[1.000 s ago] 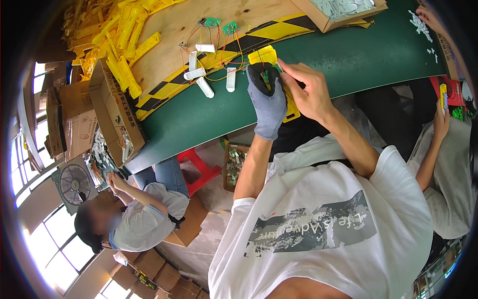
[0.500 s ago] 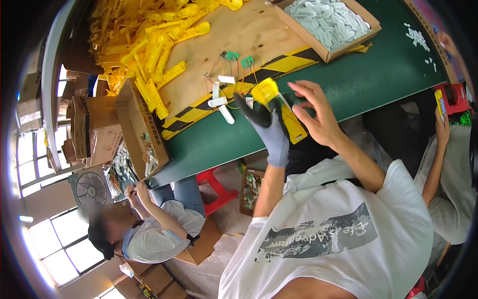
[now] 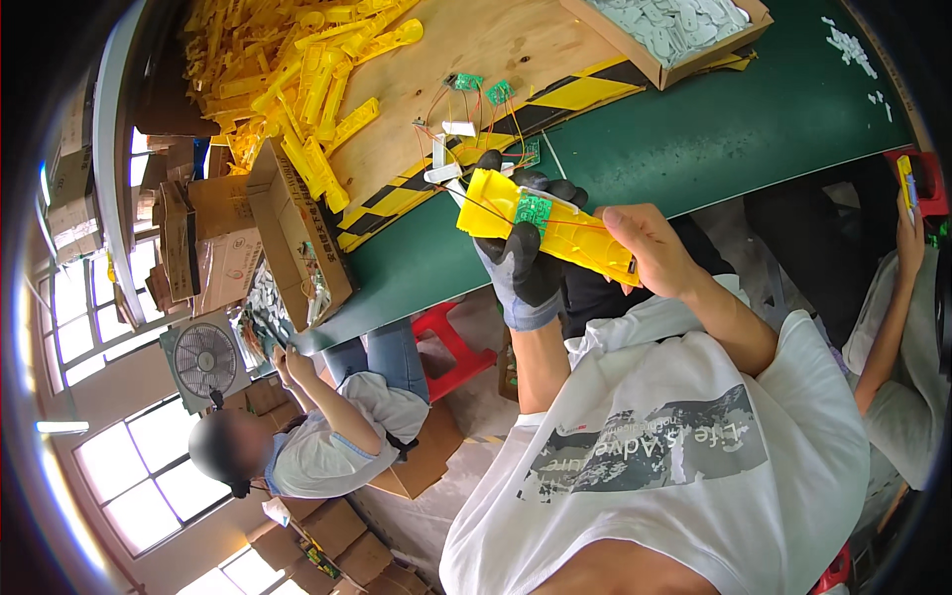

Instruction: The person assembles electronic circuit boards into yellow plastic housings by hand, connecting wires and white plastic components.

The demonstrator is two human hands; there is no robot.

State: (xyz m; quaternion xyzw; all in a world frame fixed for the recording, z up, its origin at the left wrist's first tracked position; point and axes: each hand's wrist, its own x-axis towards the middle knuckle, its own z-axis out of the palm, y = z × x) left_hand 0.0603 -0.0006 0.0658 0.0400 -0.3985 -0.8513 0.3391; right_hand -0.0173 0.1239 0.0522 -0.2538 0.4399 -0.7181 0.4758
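Observation:
A long yellow plastic housing [image 3: 585,236] lies tilted between my hands in front of the bench edge, its hollow side toward me. Inside it sits a small green circuit board [image 3: 534,208] with thin wires, a red one running toward the right end. My left hand [image 3: 521,260], in a grey and black glove, grips the housing around its left half. The thumb and fingers of my bare right hand [image 3: 653,248] are closed on the right end. Just beyond, white plastic pieces [image 3: 442,171] and wired green circuit boards [image 3: 499,92] lie on the bench.
Yellow housings [image 3: 297,74] are heaped on the wooden board [image 3: 516,45], edged with black-yellow tape. A carton [image 3: 684,59] of white parts stands at the far right of the green bench [image 3: 734,139]. Another open carton [image 3: 297,238] is left. Two people work nearby.
The housing has turned to show its inside and the circuit board. My right hand, open and apart before, has closed on its right end. The view has shifted slightly.

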